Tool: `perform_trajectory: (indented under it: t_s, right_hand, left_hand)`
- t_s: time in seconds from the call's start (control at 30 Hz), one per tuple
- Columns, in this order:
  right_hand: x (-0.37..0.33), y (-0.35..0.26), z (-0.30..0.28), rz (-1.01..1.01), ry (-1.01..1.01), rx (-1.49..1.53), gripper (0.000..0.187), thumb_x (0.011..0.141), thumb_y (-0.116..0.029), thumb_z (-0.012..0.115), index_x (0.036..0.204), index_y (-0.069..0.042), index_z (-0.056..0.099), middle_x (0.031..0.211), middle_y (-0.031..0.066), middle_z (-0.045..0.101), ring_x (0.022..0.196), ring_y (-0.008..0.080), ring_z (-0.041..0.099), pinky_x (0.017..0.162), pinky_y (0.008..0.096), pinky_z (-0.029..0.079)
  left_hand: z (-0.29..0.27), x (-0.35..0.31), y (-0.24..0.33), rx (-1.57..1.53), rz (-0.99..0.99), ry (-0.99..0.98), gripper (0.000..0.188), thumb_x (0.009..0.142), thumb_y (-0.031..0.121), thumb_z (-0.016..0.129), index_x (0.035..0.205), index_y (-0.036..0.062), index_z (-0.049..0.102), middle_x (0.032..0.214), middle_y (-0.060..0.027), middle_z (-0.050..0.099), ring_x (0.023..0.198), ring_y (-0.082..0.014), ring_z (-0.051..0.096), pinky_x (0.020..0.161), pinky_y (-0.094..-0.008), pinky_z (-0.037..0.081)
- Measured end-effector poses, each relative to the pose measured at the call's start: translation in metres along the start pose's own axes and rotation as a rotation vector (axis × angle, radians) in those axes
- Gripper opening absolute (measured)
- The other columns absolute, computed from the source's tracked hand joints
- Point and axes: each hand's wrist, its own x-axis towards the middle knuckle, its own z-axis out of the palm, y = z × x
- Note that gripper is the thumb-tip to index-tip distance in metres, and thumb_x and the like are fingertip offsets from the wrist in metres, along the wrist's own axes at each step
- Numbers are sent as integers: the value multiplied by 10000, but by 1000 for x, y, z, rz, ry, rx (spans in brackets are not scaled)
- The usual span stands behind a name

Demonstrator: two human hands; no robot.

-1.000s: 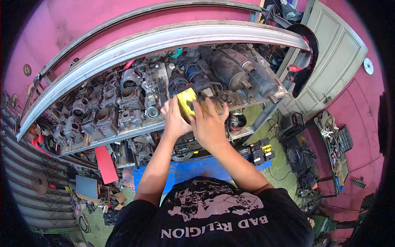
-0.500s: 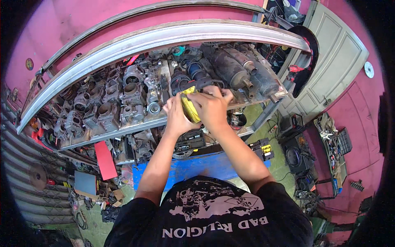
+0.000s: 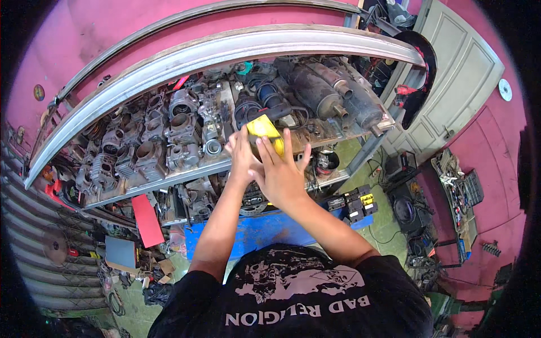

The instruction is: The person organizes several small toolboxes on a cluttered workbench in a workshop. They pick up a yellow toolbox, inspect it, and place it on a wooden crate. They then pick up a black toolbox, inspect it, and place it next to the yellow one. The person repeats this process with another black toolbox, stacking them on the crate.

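Note:
In front of me, over the near edge of a shelf [image 3: 307,135], I hold a small glossy yellow object [image 3: 262,127] with a dark side. Its kind cannot be made out behind my fingers. My left hand [image 3: 243,158] is closed on its left side, thumb toward my right wrist. Fingers spread, my right hand [image 3: 283,176] lies against the object's near face, covering much of it. Just beyond stand dark power tools, one with a blue body [image 3: 271,97].
Greasy engine cylinders [image 3: 145,158] fill the shelf's left, and exhaust mufflers [image 3: 321,96] lie at its right. A silver rail [image 3: 225,49] curves above. Below is a blue bench [image 3: 265,231], with black-and-yellow boxes [image 3: 358,204] at its right end. A pale door [image 3: 451,73] stands at right.
My right hand has turned its back upward and spread its fingers, shifting slightly toward me. The yellow object has tilted, so a broader yellow face shows. My left hand stays on it.

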Motion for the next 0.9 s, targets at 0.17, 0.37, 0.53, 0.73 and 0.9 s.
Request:
perform_trajectory:
  t_s: [0.17, 0.37, 0.53, 0.73, 0.9]
  right_hand:
    - [41, 7, 9, -16, -12, 30, 633, 983, -451, 609, 1532, -154, 499, 1539, 61, 545, 1574, 394, 190, 1133, 798, -49]
    - [1, 17, 3, -58, 124, -103, 356, 924, -277, 673, 1266, -191, 720, 1253, -28, 743, 1403, 274, 508, 1130, 715, 139]
    - [-21, 33, 2, -73, 307, 12, 198, 810, -186, 754, 989, -258, 796, 1067, -92, 782, 1158, 175, 637, 1004, 562, 276]
    - [-31, 59, 22, 129, 531, 220, 105, 805, -229, 822, 901, -263, 798, 936, -87, 773, 1027, 169, 646, 981, 457, 280]
    - [-12, 58, 63, 378, 446, 465, 121, 850, -235, 807, 971, -218, 804, 955, -54, 758, 1070, 174, 585, 977, 418, 267]
  left_hand:
    - [-6, 0, 9, 74, -10, -126, 647, 876, 197, 639, 1421, -80, 426, 1283, -302, 546, 1234, -445, 449, 1050, -551, 292]
    - [-4, -7, 7, 71, -12, -15, 1064, 604, 242, 876, 1495, -30, 364, 1274, -243, 565, 1235, -409, 457, 1041, -533, 297]
    - [-9, -2, 17, 17, 1, -58, 1254, 458, 297, 957, 1508, -6, 343, 1270, -210, 576, 1212, -397, 462, 1045, -529, 304]
    - [1, 9, -2, 80, -136, -36, 1244, 463, 360, 979, 1490, 8, 372, 1306, -219, 581, 1228, -404, 475, 1030, -562, 340]
    - [11, 20, 6, 14, -227, -28, 1185, 490, 373, 964, 1472, 24, 400, 1279, -204, 602, 1225, -416, 487, 1033, -581, 359]
